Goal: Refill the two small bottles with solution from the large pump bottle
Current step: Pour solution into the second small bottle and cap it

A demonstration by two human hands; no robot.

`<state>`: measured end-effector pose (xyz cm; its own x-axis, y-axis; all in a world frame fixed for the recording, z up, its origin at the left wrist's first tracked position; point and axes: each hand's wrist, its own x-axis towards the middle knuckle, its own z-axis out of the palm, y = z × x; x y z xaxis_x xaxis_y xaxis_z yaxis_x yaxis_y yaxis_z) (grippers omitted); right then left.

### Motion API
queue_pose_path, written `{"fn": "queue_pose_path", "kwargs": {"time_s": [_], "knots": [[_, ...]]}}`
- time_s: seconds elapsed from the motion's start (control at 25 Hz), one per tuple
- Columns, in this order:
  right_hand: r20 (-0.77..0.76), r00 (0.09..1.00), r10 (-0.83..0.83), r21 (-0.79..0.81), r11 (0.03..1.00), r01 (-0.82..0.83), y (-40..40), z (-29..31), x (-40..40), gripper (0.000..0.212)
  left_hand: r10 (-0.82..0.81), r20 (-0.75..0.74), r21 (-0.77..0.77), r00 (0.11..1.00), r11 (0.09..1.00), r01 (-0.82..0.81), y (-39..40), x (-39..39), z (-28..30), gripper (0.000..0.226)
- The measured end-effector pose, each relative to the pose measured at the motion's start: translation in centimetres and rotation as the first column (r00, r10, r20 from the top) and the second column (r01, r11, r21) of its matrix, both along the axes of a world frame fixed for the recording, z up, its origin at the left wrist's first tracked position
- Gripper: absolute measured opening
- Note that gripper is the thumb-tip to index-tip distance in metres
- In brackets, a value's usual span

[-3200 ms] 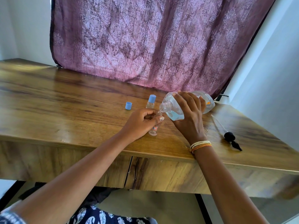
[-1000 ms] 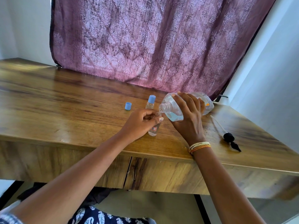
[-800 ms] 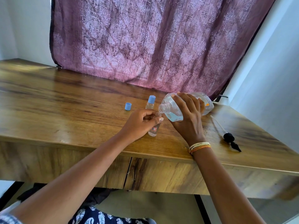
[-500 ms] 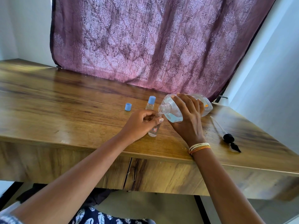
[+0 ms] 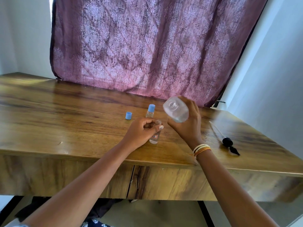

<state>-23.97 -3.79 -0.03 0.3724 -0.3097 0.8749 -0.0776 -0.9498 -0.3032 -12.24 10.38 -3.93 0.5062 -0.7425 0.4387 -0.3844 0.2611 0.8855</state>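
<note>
My left hand grips a small clear bottle that stands uncapped on the wooden table, its open neck showing above my fingers. My right hand holds the large clear bottle lifted off the table, with its open mouth turned towards me and away from the small bottle. Just behind my left hand stands a second small bottle with a blue cap on. A loose blue cap lies to its left. The black pump head with its tube lies on the table at the right.
A purple patterned curtain hangs behind the table. White walls close in on the left and the right. The table's front edge runs just under my forearms, with drawer fronts below it.
My right hand has lifted the large bottle up and away from the small bottle's neck, turning its mouth towards me. My left hand has stayed on the small bottle.
</note>
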Motion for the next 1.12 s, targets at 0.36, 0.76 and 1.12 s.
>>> {"fn": "queue_pose_path", "kwargs": {"time_s": [0.36,0.76,1.12], "knots": [[0.174,0.9,0.4,0.745,0.544,-0.386,-5.8,5.0,1.6,0.075,-0.042,0.018,-0.043,0.999,0.998,0.043,0.1,-0.1,0.2,0.014],[0.172,0.809,0.563,0.812,0.384,-0.439,-6.6,5.9,2.8,0.044,-0.032,0.022,-0.033,0.999,0.999,0.032,-0.7,0.8,-0.7,0.02],[0.504,0.863,-0.022,0.629,0.694,-0.35,-0.1,2.6,0.3,0.051,0.016,0.094,0.04,0.995,0.999,-0.02,0.4,0.5,0.1,0.024]]}}
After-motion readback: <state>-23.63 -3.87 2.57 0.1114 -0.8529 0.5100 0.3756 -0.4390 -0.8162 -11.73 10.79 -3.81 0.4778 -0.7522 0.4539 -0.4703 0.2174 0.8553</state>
